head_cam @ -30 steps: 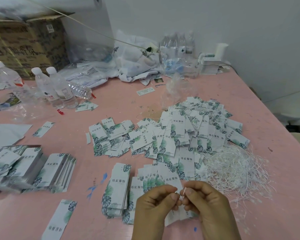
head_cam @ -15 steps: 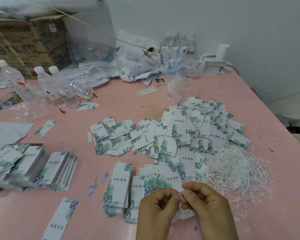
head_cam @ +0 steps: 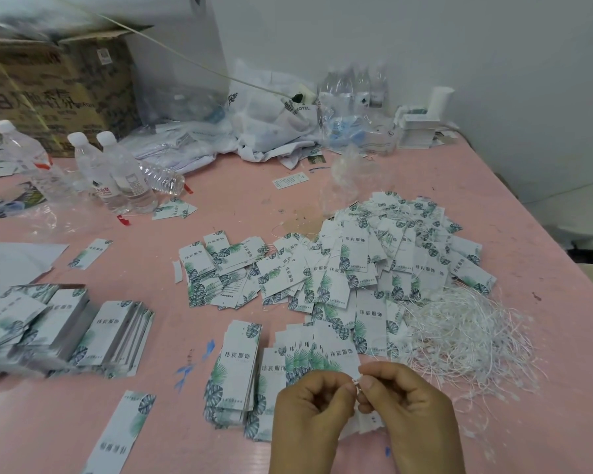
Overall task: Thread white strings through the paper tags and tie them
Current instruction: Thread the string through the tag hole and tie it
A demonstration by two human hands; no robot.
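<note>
My left hand (head_cam: 314,400) and my right hand (head_cam: 404,401) meet at the bottom centre, fingertips pinching the ends of a thin white string (head_cam: 356,380) between them. A paper tag (head_cam: 365,424) hangs partly hidden below the hands. Beneath them lie fanned white tags with green leaf print (head_cam: 308,354). A tangle of loose white strings (head_cam: 466,340) lies to the right. A big heap of tags with strings (head_cam: 374,261) spreads across the middle of the pink table (head_cam: 247,200).
Stacks of tags (head_cam: 110,333) sit at the left, one single tag (head_cam: 120,432) near the front edge. Water bottles (head_cam: 117,172) stand at the back left by a cardboard box (head_cam: 48,87). Plastic bags and packed bottles (head_cam: 353,87) line the back wall.
Both hands stay together pinching the string, shifting slightly right and down in view. The camera has tilted a little; the piles have not moved.
</note>
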